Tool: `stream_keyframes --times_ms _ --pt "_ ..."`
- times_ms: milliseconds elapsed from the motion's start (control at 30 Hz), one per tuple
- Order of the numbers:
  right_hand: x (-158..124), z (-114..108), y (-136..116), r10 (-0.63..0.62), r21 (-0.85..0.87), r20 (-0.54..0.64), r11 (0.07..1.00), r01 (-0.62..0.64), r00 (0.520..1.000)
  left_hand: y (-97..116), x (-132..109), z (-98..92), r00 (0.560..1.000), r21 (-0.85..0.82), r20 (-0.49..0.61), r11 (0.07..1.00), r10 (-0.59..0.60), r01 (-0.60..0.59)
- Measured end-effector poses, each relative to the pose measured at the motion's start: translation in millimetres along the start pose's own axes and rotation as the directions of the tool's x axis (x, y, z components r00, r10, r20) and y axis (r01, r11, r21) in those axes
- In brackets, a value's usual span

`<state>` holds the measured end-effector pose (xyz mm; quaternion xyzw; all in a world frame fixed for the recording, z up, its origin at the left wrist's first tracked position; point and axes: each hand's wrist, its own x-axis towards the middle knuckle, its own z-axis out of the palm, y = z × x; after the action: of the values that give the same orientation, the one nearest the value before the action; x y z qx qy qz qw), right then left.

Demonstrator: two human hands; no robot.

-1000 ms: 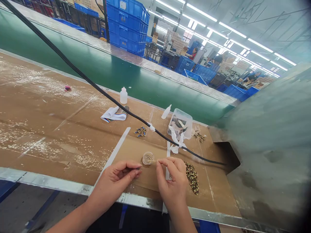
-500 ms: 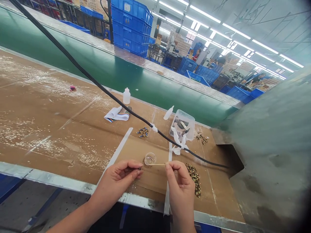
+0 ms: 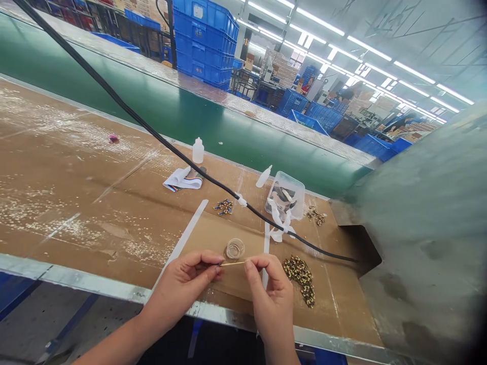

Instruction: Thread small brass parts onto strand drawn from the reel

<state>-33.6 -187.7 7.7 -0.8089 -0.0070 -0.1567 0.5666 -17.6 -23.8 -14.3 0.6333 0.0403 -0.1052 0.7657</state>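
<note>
My right hand (image 3: 272, 291) pinches a thin wooden stick (image 3: 234, 263) between thumb and forefinger. The stick's far end reaches the fingertips of my left hand (image 3: 190, 276). Those fingers are pinched on a small dark part, mostly hidden by the thumb and forefinger. Just beyond the stick stands a small clear cup (image 3: 235, 248) on the cardboard. To the right of my right hand lies a heap of small black-and-gold parts (image 3: 300, 276).
A black cable (image 3: 152, 129) crosses above the bench. Behind are a clear tub (image 3: 294, 197), white bottles (image 3: 198, 151), a striped ribbon (image 3: 182, 179) and small blue-and-gold parts (image 3: 223, 206). A green conveyor belt (image 3: 160, 111) runs beyond; a metal panel (image 3: 422, 243) stands right.
My right hand has moved left, bringing the stick's end from the clear cup to the part at my left fingertips. The left hand has hardly moved.
</note>
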Motion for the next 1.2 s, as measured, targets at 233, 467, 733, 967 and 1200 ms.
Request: stream_keyframes --times_ms 233,467,733,967,1200 --pt "4 -1 -5 -0.077 -0.058 -0.013 0.995 0.077 0.997 -2 0 -1.8 1.0 0.033 0.023 0.999 -0.011 0.01" --pt "8 -7 -9 -0.115 -0.063 -0.02 0.992 0.113 0.993 -1 0 -1.4 0.999 0.048 0.038 0.998 -0.036 0.034" --pt "22 -13 9 -0.228 -0.274 -0.071 0.94 0.201 0.971 0 0 -1.6 0.999 0.095 0.034 0.995 -0.018 0.015" --pt "18 -7 15 -0.227 -0.407 0.044 0.885 0.225 0.973 -2 3 -2.4 0.999 0.157 0.01 0.986 -0.052 0.05" --pt "7 -67 34 -0.041 -0.436 -0.077 0.9 0.003 0.996 -1 2 -3.3 0.999 0.264 -0.008 0.964 -0.037 0.038"
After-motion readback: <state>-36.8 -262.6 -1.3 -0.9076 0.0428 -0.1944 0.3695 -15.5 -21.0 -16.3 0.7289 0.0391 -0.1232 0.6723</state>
